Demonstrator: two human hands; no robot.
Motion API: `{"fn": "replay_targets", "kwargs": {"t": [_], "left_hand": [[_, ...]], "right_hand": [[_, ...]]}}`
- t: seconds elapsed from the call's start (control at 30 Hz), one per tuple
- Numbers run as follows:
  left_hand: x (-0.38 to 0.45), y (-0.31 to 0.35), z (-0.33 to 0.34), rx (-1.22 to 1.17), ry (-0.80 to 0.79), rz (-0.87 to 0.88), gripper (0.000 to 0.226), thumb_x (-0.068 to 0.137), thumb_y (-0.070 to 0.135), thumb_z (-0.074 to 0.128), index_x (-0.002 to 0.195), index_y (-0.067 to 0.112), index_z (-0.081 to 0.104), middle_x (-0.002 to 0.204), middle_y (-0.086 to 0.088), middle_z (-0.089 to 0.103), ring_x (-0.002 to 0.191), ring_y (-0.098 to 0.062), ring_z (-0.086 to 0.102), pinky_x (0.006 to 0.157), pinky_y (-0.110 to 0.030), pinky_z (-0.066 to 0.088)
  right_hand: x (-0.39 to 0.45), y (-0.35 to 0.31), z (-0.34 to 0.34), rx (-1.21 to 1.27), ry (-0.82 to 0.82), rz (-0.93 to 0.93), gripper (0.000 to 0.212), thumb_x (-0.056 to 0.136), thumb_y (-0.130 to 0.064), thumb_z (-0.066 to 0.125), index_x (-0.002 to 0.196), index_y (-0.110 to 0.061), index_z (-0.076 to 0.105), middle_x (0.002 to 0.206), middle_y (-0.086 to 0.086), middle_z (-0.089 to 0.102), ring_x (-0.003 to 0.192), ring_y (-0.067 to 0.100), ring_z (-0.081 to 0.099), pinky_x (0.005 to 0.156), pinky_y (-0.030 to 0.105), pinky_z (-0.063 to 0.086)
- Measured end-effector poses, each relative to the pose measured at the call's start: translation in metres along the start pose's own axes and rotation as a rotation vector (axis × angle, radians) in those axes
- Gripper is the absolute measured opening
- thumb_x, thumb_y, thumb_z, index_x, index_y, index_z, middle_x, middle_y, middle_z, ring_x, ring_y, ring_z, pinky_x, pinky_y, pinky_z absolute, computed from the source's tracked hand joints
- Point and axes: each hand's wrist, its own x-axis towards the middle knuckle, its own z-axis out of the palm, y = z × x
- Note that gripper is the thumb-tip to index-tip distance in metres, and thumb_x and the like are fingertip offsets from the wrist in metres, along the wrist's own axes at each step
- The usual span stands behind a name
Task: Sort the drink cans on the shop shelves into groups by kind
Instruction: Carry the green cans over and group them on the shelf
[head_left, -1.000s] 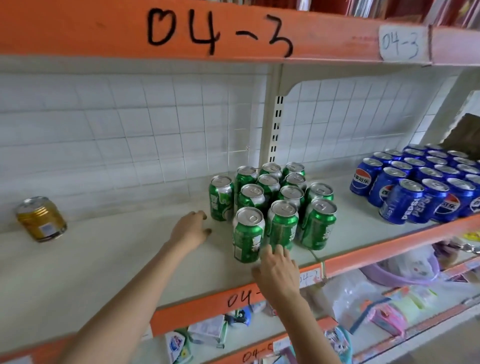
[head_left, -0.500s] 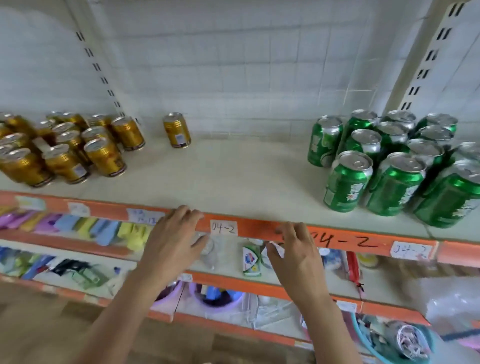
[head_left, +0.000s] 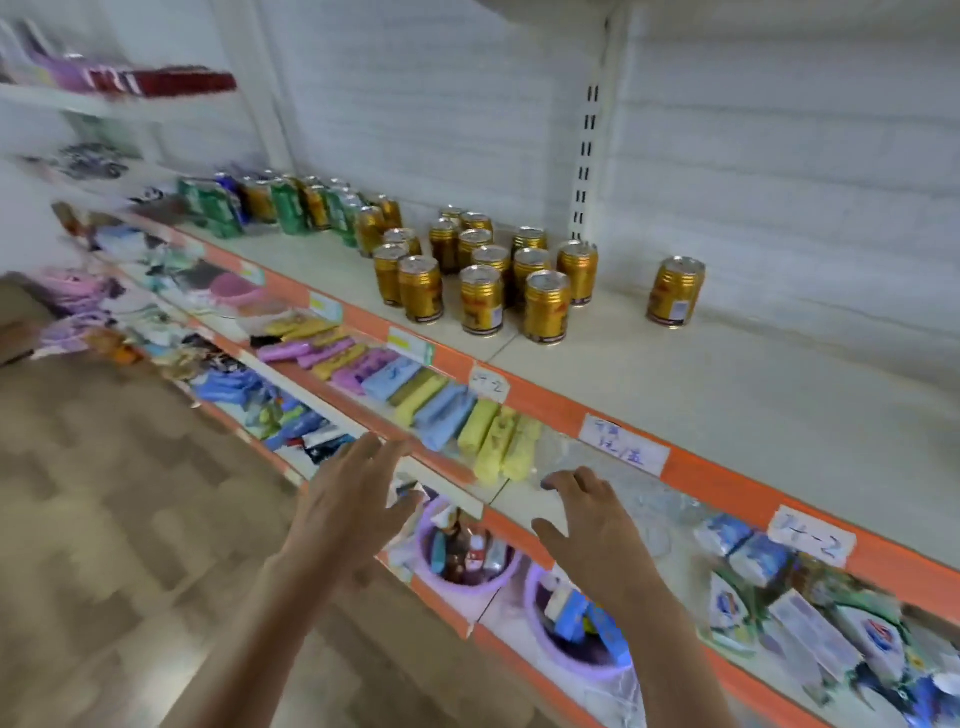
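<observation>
Several gold cans (head_left: 483, 273) stand grouped on the white shelf (head_left: 727, 395) with the orange front edge. One gold can (head_left: 675, 292) stands alone to their right. Farther left, blurred, a mixed bunch of green, gold and blue cans (head_left: 283, 205) crowds the same shelf. My left hand (head_left: 348, 501) hovers below the shelf edge with fingers spread and holds nothing. My right hand (head_left: 589, 522) hovers beside it, fingers loosely bent, also holding nothing. Both hands are in front of the lower shelves, apart from any can.
Lower shelves hold coloured pouches (head_left: 441, 415), purple tubs (head_left: 467, 561) of small goods and packets (head_left: 810, 618). Paper labels (head_left: 621, 444) are stuck on the orange edge. A white slotted upright (head_left: 584, 156) rises behind the gold cans. Wooden floor (head_left: 130, 519) lies at the left.
My view has swung left, away from the green cans; the gold cans are now centred. Both hands have dropped from the shelf edge and hover lower, holding nothing.
</observation>
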Motion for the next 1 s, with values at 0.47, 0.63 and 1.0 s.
{"fn": "replay_targets", "kwargs": {"t": [0.47, 0.63, 1.0], "left_hand": [[-0.005, -0.204, -0.03, 0.033, -0.037, -0.281, 0.052, 0.09, 0.048, 0.051, 0.136, 0.027, 0.039, 0.121, 0.002, 0.05, 0.112, -0.019, 0.05, 0.087, -0.029, 0.041], [0.033, -0.241, -0.023, 0.035, -0.039, -0.315, 0.054, 0.092, 0.05, 0.046, 0.14, 0.03, 0.031, 0.128, 0.005, 0.046, 0.116, -0.014, 0.047, 0.083, -0.026, 0.038], [0.197, -0.356, -0.054, 0.111, 0.081, -0.349, 0.051, 0.091, 0.046, 0.049, 0.137, 0.028, 0.038, 0.123, 0.003, 0.051, 0.114, -0.017, 0.048, 0.084, -0.027, 0.039]], "right_hand": [[0.133, -0.175, 0.101, -0.018, -0.261, -0.219, 0.047, 0.093, -0.037, 0.05, 0.135, -0.022, 0.036, 0.132, -0.001, 0.039, 0.123, 0.019, 0.037, 0.098, 0.031, 0.038], [0.204, -0.203, 0.121, 0.007, -0.278, -0.25, 0.047, 0.094, -0.037, 0.049, 0.136, -0.023, 0.033, 0.134, -0.002, 0.037, 0.124, 0.018, 0.036, 0.099, 0.034, 0.038], [0.402, -0.257, 0.137, 0.075, -0.138, -0.342, 0.046, 0.093, -0.034, 0.05, 0.135, -0.019, 0.037, 0.134, 0.001, 0.04, 0.124, 0.019, 0.035, 0.101, 0.03, 0.034]]}}
